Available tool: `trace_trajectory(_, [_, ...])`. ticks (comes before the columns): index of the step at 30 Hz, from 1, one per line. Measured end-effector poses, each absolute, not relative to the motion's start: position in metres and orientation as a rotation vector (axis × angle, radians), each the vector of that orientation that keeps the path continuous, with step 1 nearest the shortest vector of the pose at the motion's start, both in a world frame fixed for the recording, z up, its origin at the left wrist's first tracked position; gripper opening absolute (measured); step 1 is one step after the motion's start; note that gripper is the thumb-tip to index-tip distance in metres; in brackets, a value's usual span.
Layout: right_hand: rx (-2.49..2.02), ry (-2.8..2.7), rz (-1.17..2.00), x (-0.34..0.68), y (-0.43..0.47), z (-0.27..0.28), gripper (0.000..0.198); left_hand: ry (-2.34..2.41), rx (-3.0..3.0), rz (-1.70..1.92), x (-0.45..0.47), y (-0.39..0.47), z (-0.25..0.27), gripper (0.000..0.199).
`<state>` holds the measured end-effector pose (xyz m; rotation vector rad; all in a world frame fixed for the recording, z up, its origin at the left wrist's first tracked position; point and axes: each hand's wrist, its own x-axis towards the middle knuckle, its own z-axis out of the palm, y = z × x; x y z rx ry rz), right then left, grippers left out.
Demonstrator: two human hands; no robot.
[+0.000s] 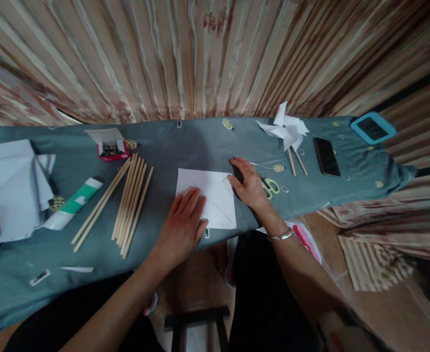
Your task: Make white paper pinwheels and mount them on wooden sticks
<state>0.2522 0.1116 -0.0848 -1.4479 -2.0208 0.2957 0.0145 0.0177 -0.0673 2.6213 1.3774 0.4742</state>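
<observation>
A square white sheet of paper [219,208] lies on the cloth-covered table, with diagonal lines running in from its corners. My left hand [185,220] rests flat on its left part, fingers stretched out. At the upper right corner is my right hand [249,183], thumb on the paper's edge and fingers reaching past it onto the cloth, apart from the thumb. Green-handled scissors [271,187] lie just right of that hand, which hides part of them. Beyond them, a white paper pinwheel [286,128] lies near two wooden sticks [291,162].
Left of the paper are several wooden sticks [132,205], a green and white tube [76,203], an opened red box of small dark items [112,150] and stacked white sheets [9,190]. A phone [327,156] and blue-framed timer [373,128] lie right. Curtains [200,63] hang behind.
</observation>
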Motion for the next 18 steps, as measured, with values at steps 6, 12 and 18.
trace_trajectory(6, [-1.448,-2.006,0.289,0.253,0.114,-0.087,0.042,1.405,2.703,0.441,-0.010,-0.003,-0.068,0.057])
trace_trajectory(12, [-1.433,-2.009,0.265,0.254,0.114,-0.089,0.042,1.369,2.793,0.479,-0.029,-0.021,-0.064,0.055])
trace_trajectory(18, [-1.427,-1.993,0.266,0.255,0.114,-0.089,0.040,1.360,2.794,0.655,-0.046,-0.033,-0.054,0.034])
